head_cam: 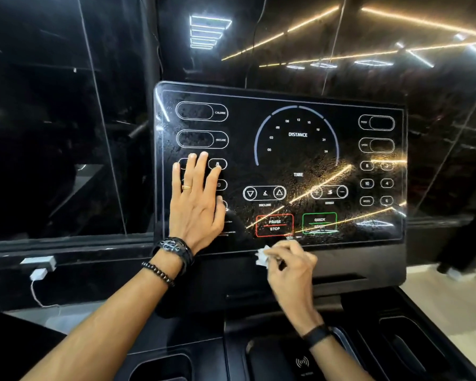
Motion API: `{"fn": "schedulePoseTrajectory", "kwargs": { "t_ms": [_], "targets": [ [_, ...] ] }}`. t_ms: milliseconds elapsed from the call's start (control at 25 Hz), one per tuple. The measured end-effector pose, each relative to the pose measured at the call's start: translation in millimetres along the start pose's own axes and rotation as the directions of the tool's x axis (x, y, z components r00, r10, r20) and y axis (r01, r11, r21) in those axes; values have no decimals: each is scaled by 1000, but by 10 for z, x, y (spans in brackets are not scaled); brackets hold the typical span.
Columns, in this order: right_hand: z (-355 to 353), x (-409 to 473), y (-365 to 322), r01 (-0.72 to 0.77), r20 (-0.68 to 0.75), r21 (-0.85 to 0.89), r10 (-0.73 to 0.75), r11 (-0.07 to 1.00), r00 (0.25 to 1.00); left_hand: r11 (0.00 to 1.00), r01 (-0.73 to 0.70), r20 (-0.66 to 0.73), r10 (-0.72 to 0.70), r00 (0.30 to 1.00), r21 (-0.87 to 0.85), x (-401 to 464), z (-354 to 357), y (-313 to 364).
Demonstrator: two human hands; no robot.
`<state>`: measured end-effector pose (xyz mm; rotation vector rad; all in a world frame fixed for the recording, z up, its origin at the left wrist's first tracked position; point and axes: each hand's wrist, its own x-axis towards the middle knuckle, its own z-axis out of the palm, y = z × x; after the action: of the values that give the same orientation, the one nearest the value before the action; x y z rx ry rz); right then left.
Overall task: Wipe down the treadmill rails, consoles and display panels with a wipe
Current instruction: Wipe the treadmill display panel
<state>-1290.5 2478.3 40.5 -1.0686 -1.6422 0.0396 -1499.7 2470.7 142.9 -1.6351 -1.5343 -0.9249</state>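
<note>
The left hand (pixel 195 199) lies flat on the left part of the display panel (pixel 297 160), fingers straight and slightly apart, covering some of the number buttons; it seems to be steadying the panel, not wiping. The right hand (pixel 289 264) has its fingers curled round a small crumpled white wipe (pixel 261 257), pinching it at the panel's near edge, just below the red PAUSE STOP button (pixel 274 225).

Judging from the glass, the panel is partly done. Fine droplets or smears show across the centre and lower right, around the INCLINE arrows and the speed control, and on the upper left by the CALORIE window, which suggests wet passes not yet finished; whether any part is fully clean cannot be told under the ceiling-light reflections. The wipe sits at the bottom margin, so the panel pass looks near its lower limit.

Still left, as far as this view shows: the console tray (pixel 300 361) nearest the camera, with its recessed holders, and the rails, which are out of view.
</note>
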Motion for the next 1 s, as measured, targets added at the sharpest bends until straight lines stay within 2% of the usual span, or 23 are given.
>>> {"fn": "schedulePoseTrajectory", "kwargs": {
  "t_ms": [80,160,240,320,360,400,520,560,600,680,720,760,880,920,960,1000],
  "targets": [
    [76,-118,-120,97,112,10,-97,995,989,998,-44,-11,44,999,-40,57,28,164],
    [4,-367,-10,224,237,43,-228,974,944,985,-160,-12,160,987,-56,107,82,313],
    [-200,-204,275,95,207,84,-110,992,972,977,-208,0,208,978,-53,147,115,392],
    [-336,103,496,-91,75,31,89,995,993,974,-223,22,225,974,-47,186,160,450],
    [-368,190,454,-139,47,-1,139,990,989,971,-234,39,236,971,-45,195,192,481],
    [-352,201,357,-124,57,-5,124,992,991,968,-248,54,250,967,-40,202,224,511],
    [-312,-221,340,144,241,9,-142,989,960,960,-281,88,282,955,-17,219,313,607],
    [-409,-251,468,155,228,-7,-149,988,962,958,-288,95,287,953,-2,217,334,616],
    [-503,-173,658,105,154,-13,-102,994,983,956,-293,95,290,952,17,218,350,616],
    [-628,70,971,-89,-48,-49,86,995,995,954,-298,107,292,950,43,221,366,627],
    [-639,145,976,-148,-88,-65,142,987,986,954,-295,116,288,951,50,218,369,633],
    [-611,160,889,-156,-72,-75,151,985,986,954,-293,118,285,951,58,217,374,638],
    [-549,-164,801,72,149,-63,-62,995,987,955,-292,115,284,952,61,204,379,639],
    [-661,-186,892,90,149,-51,-81,995,985,955,-290,111,283,953,58,190,379,626],
    [-802,-98,1037,54,88,-45,-49,998,995,956,-287,101,280,955,60,182,382,624],
    [-914,45,1200,-45,-20,-39,44,998,999,958,-281,91,275,957,62,183,389,640]
  ]
}}
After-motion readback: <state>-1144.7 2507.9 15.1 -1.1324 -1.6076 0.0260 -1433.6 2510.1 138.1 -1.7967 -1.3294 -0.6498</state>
